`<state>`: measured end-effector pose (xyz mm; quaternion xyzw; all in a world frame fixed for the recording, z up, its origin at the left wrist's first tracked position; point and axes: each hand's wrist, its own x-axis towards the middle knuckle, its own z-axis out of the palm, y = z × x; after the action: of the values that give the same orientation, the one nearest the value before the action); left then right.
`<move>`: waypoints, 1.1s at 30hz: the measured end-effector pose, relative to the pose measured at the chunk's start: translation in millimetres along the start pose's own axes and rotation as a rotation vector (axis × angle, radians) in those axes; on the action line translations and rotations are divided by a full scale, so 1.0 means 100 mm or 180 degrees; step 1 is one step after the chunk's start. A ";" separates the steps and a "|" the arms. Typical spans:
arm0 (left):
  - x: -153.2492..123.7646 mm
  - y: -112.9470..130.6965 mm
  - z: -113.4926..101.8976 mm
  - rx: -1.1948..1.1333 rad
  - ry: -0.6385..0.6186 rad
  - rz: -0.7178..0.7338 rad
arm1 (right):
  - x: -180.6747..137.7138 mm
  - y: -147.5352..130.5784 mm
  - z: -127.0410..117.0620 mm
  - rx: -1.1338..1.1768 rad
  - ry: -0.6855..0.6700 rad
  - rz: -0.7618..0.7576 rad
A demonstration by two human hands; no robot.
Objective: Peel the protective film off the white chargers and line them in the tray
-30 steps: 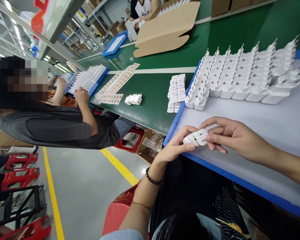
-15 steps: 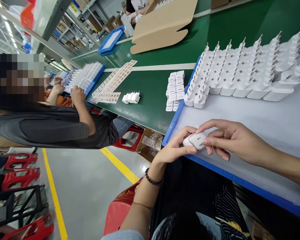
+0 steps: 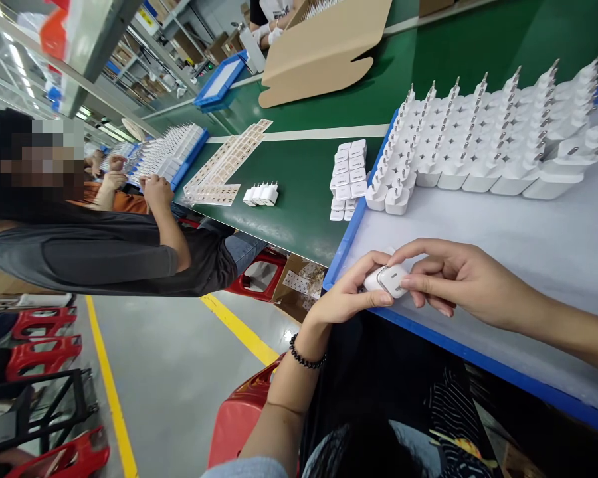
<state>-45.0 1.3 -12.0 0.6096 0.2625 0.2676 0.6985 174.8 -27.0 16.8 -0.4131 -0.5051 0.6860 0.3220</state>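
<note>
A white plug charger is between my two hands, above the near left edge of the blue-rimmed tray. My left hand grips its body with thumb and fingers. My right hand pinches the charger's right end, its index finger reaching over the top. A slot and small print show on the facing side; its prongs are not visible. Farther back in the tray, rows of white chargers stand with their metal prongs upward.
Stacked white chargers lie left of the tray on the green table. Beyond are a few more chargers, sticker sheets and a cardboard flap. A co-worker sits at the left. A red stool is below.
Almost nothing differs. Both hands keep the same hold on the charger, which has turned very slightly. The view has shifted a little.
</note>
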 end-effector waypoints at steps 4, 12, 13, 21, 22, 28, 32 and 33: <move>0.00 0.01 0.00 0.0025 0.0019 -0.0004 | 0.00 -0.01 0.01 -0.0045 0.0005 0.0000; -0.01 0.00 -0.01 0.0067 0.0035 -0.0034 | -0.02 0.00 0.01 -0.0088 0.0034 0.0039; -0.01 -0.01 -0.01 0.0066 0.0028 -0.0037 | -0.02 0.00 0.01 -0.0086 0.0030 0.0047; 0.00 0.00 -0.01 -0.0050 -0.0007 -0.0146 | -0.01 0.01 -0.01 -0.0122 -0.0034 0.0170; 0.00 0.01 -0.01 -0.0070 -0.0031 -0.0169 | -0.01 0.01 -0.01 -0.0121 -0.0052 0.0187; 0.00 0.01 -0.02 -0.0023 -0.0027 -0.0219 | -0.05 -0.06 0.03 -0.0051 0.0054 0.0257; 0.00 0.00 -0.02 -0.0008 -0.0035 -0.0344 | -0.08 -0.12 0.06 -0.0052 0.0136 0.0317; 0.00 0.00 -0.02 -0.0011 -0.0052 -0.0376 | -0.08 -0.13 0.06 -0.0043 0.0124 0.0327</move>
<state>-46.6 2.3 -12.6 0.5940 0.2918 0.2214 0.7163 172.8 -32.8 31.8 -0.4539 -0.4814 0.6900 0.2934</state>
